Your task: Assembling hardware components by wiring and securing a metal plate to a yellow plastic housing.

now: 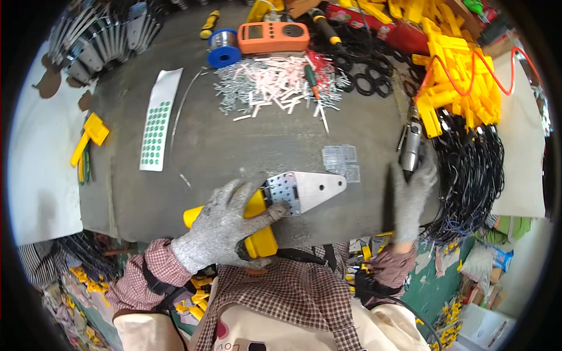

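My gloved left hand (225, 219) is wrapped round the yellow body of a pipe welding iron (260, 243). The iron's silver heating plate (319, 190), tapered and with round holes, points right above the table. Its thumb reaches the perforated metal guard at the plate's base. At the right, my gloved right hand (413, 190) is round the lower part of a silver air screwdriver (412, 143), which is joined to an orange coiled hose (471, 88). This hand is slightly blurred, and some of its fingers are hidden behind the tool.
Pale sleeves and screws (263, 88) lie heaped behind, beside a screwdriver (313, 85), an orange multimeter (273, 37) and a solder spool (224, 50). Yellow handle parts (468, 76) and black cables (468, 175) crowd the right. A green-dotted sticker sheet (158, 128) lies left.
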